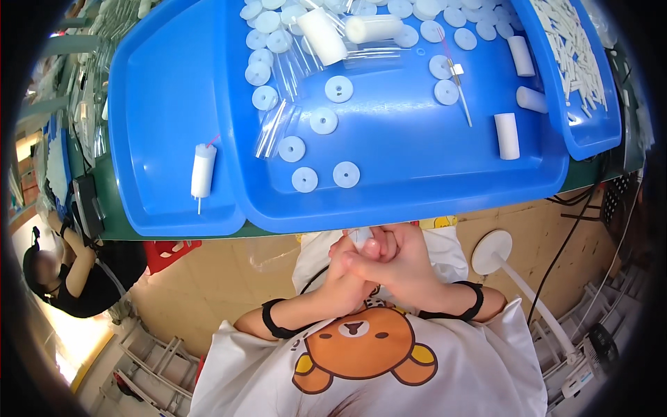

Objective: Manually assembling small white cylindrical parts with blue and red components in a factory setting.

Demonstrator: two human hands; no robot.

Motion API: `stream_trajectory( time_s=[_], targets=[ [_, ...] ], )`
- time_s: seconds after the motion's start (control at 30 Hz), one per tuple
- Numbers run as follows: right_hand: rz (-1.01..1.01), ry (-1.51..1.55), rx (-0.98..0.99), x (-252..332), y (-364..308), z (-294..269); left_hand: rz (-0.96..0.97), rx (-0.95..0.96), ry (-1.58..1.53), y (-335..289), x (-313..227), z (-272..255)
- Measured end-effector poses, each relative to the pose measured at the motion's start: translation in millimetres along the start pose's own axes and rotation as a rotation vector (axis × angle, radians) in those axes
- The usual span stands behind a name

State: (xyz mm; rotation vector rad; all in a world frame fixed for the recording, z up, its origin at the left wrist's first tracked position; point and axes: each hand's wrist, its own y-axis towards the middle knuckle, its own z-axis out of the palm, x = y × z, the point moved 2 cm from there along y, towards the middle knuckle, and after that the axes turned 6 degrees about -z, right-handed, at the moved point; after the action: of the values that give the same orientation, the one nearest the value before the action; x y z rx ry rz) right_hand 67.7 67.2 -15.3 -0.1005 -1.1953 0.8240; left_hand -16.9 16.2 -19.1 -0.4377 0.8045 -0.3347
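In front of the near edge of the large blue tray (417,212), my two hands are clasped together. My left hand (342,276) and my right hand (404,258) are both closed around a small white cylinder (360,237). Only its end shows between the fingers; the rest is hidden. Inside the large tray lie several white discs (324,121) with centre holes, clear plastic tubes (272,130) and white cylinders (507,136). A thin white rod with a pink thread (459,90) rests by the discs at the right.
In the left blue tray (132,174) lies a white cylinder (203,171) with a thin rod and pink thread. A blue tray (590,146) of small white tubes (571,55) overlaps at the right. A white lamp-like stand (493,251) rises nearby. Another person (80,271) sits at far left.
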Motion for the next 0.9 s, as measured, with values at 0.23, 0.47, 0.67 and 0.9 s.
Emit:
stream_trajectory(
  time_s=[0.23, 0.47, 0.67, 0.9],
  targets=[
    [-0.039, 0.017, 0.009, 12.7, 7.1, 2.5, 0.037, 0.022, -0.199, 7.0, 30.9, -6.7],
    [-0.021, -0.213, 0.155, 5.6, -0.9, -1.2, -0.076, 0.153, 0.018, -2.8, 1.0, -24.7],
    [0.008, -0.072, 0.305, 6.5, -9.8, -2.6, -0.11, 0.269, 0.021, -14.3, -7.2, -22.1],
    [-0.017, -0.022, 0.23, -0.1, -4.7, 4.3, -0.092, 0.185, 0.053, -13.2, -7.9, -23.2]
  ],
)
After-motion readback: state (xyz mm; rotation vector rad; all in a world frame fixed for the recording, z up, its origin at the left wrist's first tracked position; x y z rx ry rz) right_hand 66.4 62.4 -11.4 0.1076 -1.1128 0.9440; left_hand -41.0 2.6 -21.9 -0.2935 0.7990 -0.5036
